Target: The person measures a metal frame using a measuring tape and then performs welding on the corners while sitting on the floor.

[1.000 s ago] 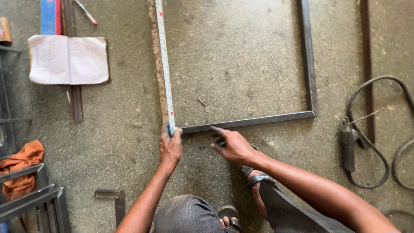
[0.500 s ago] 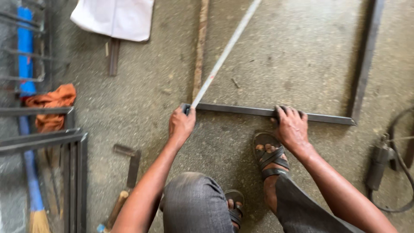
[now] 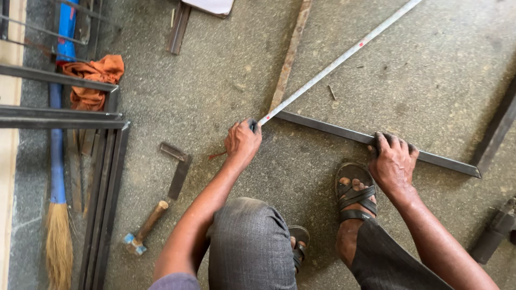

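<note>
I crouch on a concrete floor over a frame of dark steel bars. My left hand (image 3: 242,143) pinches the end of a white measuring tape (image 3: 344,55) against the near corner of the frame, and the tape runs diagonally up to the right. My right hand (image 3: 392,161) presses flat on the near steel bar (image 3: 328,128), fingers spread over it. A rusty bar (image 3: 289,56) runs up from the same corner, and another dark bar (image 3: 497,129) meets the near bar at the right. My sandalled foot (image 3: 353,196) rests just below the bar.
A steel try square (image 3: 178,169) and a wooden-handled hammer (image 3: 146,225) lie left of my left arm. Stacked metal frames (image 3: 102,177), a broom with a blue handle (image 3: 56,172) and an orange cloth (image 3: 94,80) are at the left. A dark tool (image 3: 492,233) sits at the lower right.
The view has swung left and the tape now runs diagonally across the frame instead of along its side. My right hand slid right along the near bar and rests there.
</note>
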